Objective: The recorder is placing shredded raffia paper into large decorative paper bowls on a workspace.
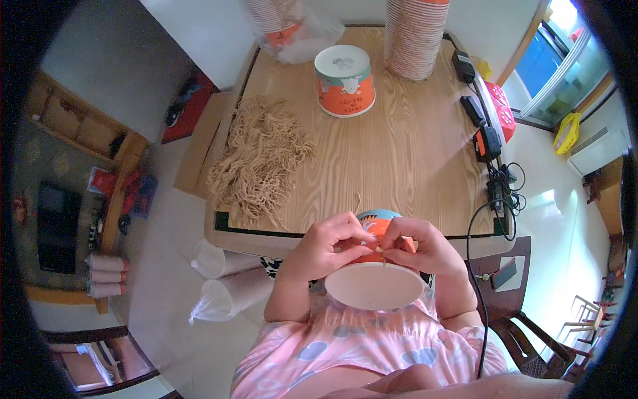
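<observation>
In front of my body, an orange paper bucket (374, 286) with a teal band lies tilted, its white round end facing me. Both hands meet at its side, just past the near table edge. My left hand (330, 247) is closed in a pinch, thumb against fingers, on a short bit of tan cord (384, 262) at the bucket wall. Opposite it, my right hand (425, 247) pinches the same spot with curled fingers. The fingers mostly hide the cord. A loose heap of tan cords (262, 163) covers the table's left side.
Another orange and teal bucket (345, 83) stands upside down on the wood-grain table (399, 159). Behind are a tall stack of nested buckets (417, 40) and a bagged stack (282, 23). Black adapters and cables (495, 166) line the right edge. A chair (512, 266) stands right.
</observation>
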The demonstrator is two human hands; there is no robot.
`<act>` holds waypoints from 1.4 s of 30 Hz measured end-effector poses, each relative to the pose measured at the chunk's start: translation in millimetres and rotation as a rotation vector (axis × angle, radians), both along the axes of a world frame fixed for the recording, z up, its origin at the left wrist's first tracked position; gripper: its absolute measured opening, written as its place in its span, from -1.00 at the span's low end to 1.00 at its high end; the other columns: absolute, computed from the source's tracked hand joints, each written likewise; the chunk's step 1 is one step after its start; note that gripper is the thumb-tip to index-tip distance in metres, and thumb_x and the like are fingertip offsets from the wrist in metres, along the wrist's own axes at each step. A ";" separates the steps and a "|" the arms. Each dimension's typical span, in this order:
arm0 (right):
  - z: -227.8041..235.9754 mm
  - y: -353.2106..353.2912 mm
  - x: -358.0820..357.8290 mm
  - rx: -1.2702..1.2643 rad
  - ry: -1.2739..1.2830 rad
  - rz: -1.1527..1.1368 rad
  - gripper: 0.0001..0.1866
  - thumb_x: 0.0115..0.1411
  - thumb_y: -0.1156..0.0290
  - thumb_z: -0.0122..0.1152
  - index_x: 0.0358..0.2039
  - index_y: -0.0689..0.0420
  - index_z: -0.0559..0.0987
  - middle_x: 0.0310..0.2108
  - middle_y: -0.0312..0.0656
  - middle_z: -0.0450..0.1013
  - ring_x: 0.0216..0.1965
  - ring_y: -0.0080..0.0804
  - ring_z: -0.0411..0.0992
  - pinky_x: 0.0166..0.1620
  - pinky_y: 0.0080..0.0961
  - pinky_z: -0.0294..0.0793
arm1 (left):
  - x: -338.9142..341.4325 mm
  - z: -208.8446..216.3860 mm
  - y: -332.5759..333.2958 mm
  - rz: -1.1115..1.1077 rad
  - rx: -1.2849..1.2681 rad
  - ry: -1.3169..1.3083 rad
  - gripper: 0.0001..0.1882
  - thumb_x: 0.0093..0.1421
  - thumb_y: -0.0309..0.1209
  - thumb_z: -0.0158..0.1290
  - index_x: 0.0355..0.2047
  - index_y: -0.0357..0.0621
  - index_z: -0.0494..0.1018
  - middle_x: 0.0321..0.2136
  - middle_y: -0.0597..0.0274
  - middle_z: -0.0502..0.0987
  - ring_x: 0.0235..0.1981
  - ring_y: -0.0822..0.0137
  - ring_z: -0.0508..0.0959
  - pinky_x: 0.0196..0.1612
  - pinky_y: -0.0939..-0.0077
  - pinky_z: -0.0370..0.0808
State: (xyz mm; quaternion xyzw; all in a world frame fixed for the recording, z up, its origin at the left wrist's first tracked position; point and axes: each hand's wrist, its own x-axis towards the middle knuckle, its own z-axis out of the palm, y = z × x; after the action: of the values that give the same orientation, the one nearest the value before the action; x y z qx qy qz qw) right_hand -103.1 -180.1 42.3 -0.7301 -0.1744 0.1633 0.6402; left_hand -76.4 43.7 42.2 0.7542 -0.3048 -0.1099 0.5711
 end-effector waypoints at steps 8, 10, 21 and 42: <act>-6.9 -5.3 -4.2 -0.022 -0.085 -0.037 -0.96 0.08 0.59 0.19 -0.45 0.25 0.50 -0.44 -0.26 0.46 -0.35 -0.49 0.42 -0.24 -0.56 0.38 | 1.7 -13.1 -15.3 0.059 -0.079 -0.058 -0.90 0.07 -0.54 0.16 -0.37 -0.22 0.50 -0.45 0.31 0.42 -0.43 0.52 0.45 -0.43 0.64 0.39; -9.5 -4.5 -7.0 0.005 -0.046 -0.088 -0.92 0.09 0.54 0.22 -0.39 0.24 0.52 -0.44 -0.26 0.46 -0.35 -0.52 0.42 -0.24 -0.58 0.40 | 1.4 -17.6 -17.2 0.063 -0.123 -0.057 -0.90 0.09 -0.54 0.14 -0.37 -0.25 0.47 -0.47 0.32 0.43 -0.45 0.53 0.45 -0.45 0.64 0.39; 0.6 4.4 -37.3 -0.284 -0.467 -0.169 -0.62 -0.12 0.46 0.40 -0.26 0.18 0.48 -0.36 -0.18 0.44 -0.29 -0.23 0.40 -0.21 -0.38 0.37 | -1.9 -21.4 -16.3 0.028 -0.120 0.333 -0.95 0.23 -0.54 -0.03 -0.31 -0.28 0.38 -0.55 0.29 0.48 -0.48 0.55 0.50 -0.38 0.61 0.46; -13.7 7.3 -43.8 -0.281 -0.586 -0.217 -0.69 -0.14 0.63 0.25 -0.30 0.13 0.54 -0.35 -0.19 0.41 -0.32 -0.21 0.39 -0.27 -0.35 0.44 | 17.1 -25.4 -6.2 -0.119 0.066 0.152 -0.93 0.03 -0.51 0.18 -0.43 -0.15 0.58 -0.56 0.29 0.42 -0.48 0.44 0.41 -0.42 0.55 0.33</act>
State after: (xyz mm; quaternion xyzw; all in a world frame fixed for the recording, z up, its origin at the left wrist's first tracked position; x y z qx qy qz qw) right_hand -146.9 -172.8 28.6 -0.8413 -0.2481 -0.1002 0.4698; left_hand -59.3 37.6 16.8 0.7425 -0.3010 -0.2107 0.5601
